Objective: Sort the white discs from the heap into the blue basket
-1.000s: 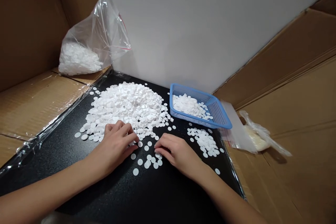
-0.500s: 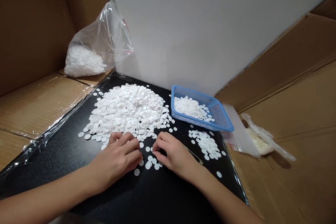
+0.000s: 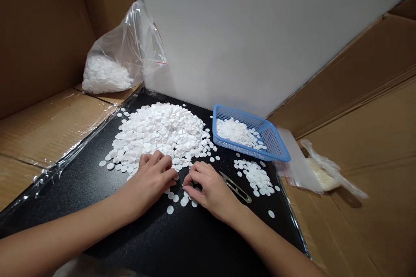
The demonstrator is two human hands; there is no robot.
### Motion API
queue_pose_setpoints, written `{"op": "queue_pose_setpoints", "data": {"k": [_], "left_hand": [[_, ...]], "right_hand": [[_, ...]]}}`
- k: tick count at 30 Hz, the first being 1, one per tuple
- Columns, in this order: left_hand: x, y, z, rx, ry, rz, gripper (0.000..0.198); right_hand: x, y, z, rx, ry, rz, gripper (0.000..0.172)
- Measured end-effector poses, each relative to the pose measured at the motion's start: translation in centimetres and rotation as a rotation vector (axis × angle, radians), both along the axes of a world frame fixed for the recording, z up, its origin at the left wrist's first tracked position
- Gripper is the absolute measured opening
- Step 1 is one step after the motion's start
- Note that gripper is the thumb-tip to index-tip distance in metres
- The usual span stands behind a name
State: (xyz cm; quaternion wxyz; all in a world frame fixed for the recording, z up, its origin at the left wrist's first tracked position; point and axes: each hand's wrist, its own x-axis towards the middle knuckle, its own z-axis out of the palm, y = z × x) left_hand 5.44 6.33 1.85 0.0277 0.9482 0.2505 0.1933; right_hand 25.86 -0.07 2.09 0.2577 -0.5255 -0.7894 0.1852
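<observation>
A big heap of small white discs (image 3: 159,132) lies on a black mat (image 3: 182,242). My left hand (image 3: 151,179) rests at the heap's near edge, fingers bent and pressed on loose discs. My right hand (image 3: 208,188) lies beside it, its curled fingertips on a few scattered discs (image 3: 182,201). Whether either hand grips a disc is hidden. A small metal snipper (image 3: 237,188) lies just right of my right hand. A smaller group of discs (image 3: 256,177) lies further right.
A blue plastic basket (image 3: 273,145) holding discs stands at the back right. A clear bag of discs (image 3: 113,69) leans in the back left corner. Small plastic bags (image 3: 318,173) lie on the cardboard (image 3: 373,207) to the right. Cardboard walls surround the mat.
Both hands have drawn closer together and slightly towards the heap. My right hand has shifted left, uncovering the snipper.
</observation>
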Motion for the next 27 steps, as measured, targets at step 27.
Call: {"op": "queue_pose_setpoints", "data": {"k": [27], "left_hand": [[-2.2,-5.4,-1.6,-0.197,-0.122,0.004,0.027]], "right_hand": [[2.1,-0.3,0.1,-0.079,0.129,-0.055,0.023]]}}
